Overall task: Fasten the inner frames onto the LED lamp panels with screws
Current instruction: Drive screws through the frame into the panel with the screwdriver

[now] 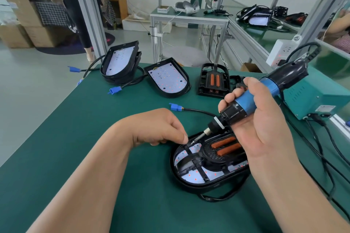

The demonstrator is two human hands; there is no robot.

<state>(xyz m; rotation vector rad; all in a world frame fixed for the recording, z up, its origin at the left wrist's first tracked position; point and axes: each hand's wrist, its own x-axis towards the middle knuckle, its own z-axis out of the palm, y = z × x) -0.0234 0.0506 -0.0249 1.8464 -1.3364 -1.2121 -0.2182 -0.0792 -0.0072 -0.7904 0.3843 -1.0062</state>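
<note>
- LED lamp panel [181, 182] in work: lies flat on green surface [94, 138], near edge, under both hands. White board w/ red dots faces up.
- Inner frame [208, 155] (black, two orange bars) sits inside the panel shell and looks seated, not tilted.
- Screw [191, 142]: tiny, at the bit tip over the frame's far-left strut. No detail resolvable.
- L hand [161, 128]: fingers [184, 137] curled, thumb + forefinger pinching what looks like the screw right at the bit.
- R hand [263, 126]: wrapped firmly round the blue barrel of the elec. screwdriver [246, 104]. Tool slanted, bit pointing down-left at the screw.
- Step (my read): starting one screw. Whether the other holes are filled, can't tell.
- Risks:
  - Slanted driver → screw may enter crooked, cross-thread or cam out.
  - Bit slip → gouge on LED board beside the strut.
  - Fingertip touching-close to bit → nipped if the tool spins before the pinch lets go.
  - Neither hand presses the panel down → shell could rotate under torque and the frame hole drift off.
  - Screw dropped into the shell → lost under the frame.
- Around:
  - Second panel [168, 81] and a leaning stack of panels [119, 62] at the far side.
  - Spare frame [213, 81] beside them.
  - Blue connector [175, 107] on its cable, just beyond the hands.
  - Teal power box [312, 98] at right.
</note>
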